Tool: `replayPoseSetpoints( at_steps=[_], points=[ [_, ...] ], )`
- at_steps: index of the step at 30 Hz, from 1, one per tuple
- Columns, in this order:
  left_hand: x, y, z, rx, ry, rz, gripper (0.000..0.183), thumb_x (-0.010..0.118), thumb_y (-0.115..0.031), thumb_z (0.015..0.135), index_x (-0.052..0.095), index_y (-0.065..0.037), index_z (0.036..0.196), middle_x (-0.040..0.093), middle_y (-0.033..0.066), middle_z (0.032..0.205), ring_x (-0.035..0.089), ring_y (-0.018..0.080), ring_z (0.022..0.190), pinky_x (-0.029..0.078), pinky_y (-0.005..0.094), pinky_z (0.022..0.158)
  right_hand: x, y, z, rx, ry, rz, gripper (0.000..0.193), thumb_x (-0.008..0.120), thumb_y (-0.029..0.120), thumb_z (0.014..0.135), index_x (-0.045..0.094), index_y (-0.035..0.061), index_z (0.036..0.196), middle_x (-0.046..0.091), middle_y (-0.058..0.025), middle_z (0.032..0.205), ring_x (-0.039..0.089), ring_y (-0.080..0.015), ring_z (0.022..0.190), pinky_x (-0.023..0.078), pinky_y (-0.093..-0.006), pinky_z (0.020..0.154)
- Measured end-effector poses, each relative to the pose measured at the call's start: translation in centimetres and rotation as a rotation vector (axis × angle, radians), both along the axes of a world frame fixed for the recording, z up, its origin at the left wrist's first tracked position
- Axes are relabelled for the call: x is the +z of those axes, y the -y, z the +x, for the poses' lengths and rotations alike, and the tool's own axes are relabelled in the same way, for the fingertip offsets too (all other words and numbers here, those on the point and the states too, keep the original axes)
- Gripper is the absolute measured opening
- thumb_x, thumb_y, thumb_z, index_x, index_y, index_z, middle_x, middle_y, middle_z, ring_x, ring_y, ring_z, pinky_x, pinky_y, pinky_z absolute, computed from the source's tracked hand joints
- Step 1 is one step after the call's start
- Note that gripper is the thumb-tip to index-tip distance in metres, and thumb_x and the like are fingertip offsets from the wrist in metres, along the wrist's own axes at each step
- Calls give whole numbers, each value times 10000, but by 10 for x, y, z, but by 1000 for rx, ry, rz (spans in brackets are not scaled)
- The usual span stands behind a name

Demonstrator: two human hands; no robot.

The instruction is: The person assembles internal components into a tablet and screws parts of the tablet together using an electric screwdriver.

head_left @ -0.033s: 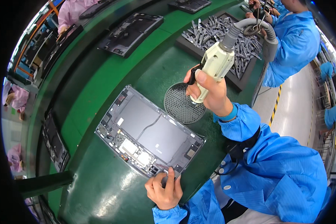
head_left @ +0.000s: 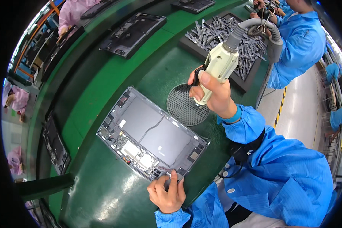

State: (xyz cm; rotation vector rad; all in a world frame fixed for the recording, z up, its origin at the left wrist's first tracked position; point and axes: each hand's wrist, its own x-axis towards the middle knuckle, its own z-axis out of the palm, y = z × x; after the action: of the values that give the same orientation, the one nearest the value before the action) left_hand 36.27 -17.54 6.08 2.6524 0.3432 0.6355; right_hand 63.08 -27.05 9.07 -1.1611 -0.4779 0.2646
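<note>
An opened tablet [head_left: 167,133], its dark battery and circuit board bare, lies at a slant on the green worktop. At its near corner, my left hand [head_left: 167,193] grips the edge, fingertips on top; whatever lies under the fingers is hidden. My right hand [head_left: 219,93] is wrapped round a cream electric screwdriver [head_left: 220,62] with a black trigger lever and a grey ribbed hose at its upper end. The tool's lower end hangs over a round dish of small holes [head_left: 178,108] beside the tablet; I cannot tell whether it touches.
A dark tray [head_left: 239,83] heaped with small grey metal strips [head_left: 250,57] stands at the far right. Other opened devices [head_left: 135,34] lie along the green conveyor [head_left: 98,76]. A co-worker in blue [head_left: 300,45] works beyond the tray; people in pink [head_left: 74,11] are across the line.
</note>
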Motion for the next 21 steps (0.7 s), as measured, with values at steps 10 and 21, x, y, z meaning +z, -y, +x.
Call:
replayPoseSetpoints(
  at_steps=[10,21],
  points=[
    [-4,-6,0,20,53,-15,400,768,-89,578,706,-88,973,550,78,892,491,283,809,445,374,674,2,12,-7,-3,97,76,546,403,479,937,528,-48,1007,460,-11,599,472,-148,515,462,-331,613],
    [-8,-12,-7,60,118,-149,389,801,-191,588,621,-76,913,545,77,1055,524,297,949,497,365,701,38,-6,-120,691,131,-208,678,626,627,782,534,-37,883,517,-40,534,544,-159,494,479,-327,556]
  ],
)
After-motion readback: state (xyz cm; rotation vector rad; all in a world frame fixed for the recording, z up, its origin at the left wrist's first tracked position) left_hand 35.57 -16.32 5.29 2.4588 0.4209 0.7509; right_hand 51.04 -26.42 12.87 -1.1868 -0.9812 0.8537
